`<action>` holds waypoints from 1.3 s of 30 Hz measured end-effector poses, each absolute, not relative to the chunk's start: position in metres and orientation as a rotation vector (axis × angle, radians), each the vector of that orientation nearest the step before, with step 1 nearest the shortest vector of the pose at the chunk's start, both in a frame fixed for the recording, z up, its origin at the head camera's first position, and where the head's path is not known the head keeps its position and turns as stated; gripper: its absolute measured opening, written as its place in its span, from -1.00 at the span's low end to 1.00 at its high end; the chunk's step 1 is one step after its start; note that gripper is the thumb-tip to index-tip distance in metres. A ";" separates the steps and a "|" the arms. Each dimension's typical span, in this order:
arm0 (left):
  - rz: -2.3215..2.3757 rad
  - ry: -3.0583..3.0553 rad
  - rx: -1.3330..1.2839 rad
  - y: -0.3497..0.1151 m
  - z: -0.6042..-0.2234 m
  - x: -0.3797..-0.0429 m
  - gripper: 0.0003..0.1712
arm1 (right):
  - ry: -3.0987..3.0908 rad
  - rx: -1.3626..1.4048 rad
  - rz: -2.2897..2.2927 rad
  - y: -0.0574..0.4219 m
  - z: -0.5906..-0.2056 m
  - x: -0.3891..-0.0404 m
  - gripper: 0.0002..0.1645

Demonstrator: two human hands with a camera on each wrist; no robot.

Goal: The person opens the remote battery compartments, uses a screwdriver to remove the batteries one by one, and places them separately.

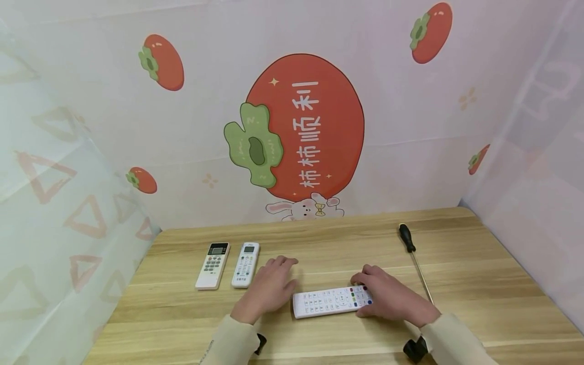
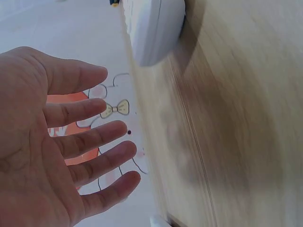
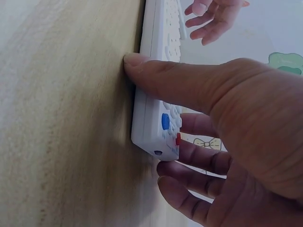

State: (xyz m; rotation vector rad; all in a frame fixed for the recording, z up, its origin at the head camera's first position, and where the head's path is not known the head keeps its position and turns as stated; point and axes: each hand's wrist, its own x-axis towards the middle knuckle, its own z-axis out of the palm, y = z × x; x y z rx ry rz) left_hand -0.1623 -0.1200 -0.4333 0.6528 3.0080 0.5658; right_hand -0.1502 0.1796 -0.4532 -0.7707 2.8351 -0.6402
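The remote control (image 1: 323,302) is set sideways — right end gripped by the right hand (image 1: 389,295), left hand (image 1: 270,287) spread beside its left end.

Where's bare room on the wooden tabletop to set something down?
Free: tabletop beyond the long white remote, left of the black-handled metal screwdriver; also right of that screwdriver. Crowded: around the left hand, between the long white remote and a shorter white remote.
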 end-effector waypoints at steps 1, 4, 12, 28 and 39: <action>0.576 3.010 0.648 -0.122 -0.433 -0.162 -0.49 | 2.836 -0.777 -0.645 0.180 -0.453 -0.150 -0.32; 0.587 3.022 0.638 -0.127 -0.435 -0.163 -0.49 | 2.842 -0.786 -0.660 0.180 -0.451 -0.150 -0.34; 0.596 3.061 0.620 -0.135 -0.436 -0.163 -0.48 | 2.861 -0.819 -0.677 0.181 -0.454 -0.153 -0.43; 0.611 3.096 0.627 -0.134 -0.432 -0.160 -0.51 | 2.939 -0.865 -0.641 0.179 -0.450 -0.157 -0.56; 0.613 3.099 0.618 -0.133 -0.428 -0.158 -0.51 | 2.994 -0.872 -0.562 0.174 -0.451 -0.158 -0.60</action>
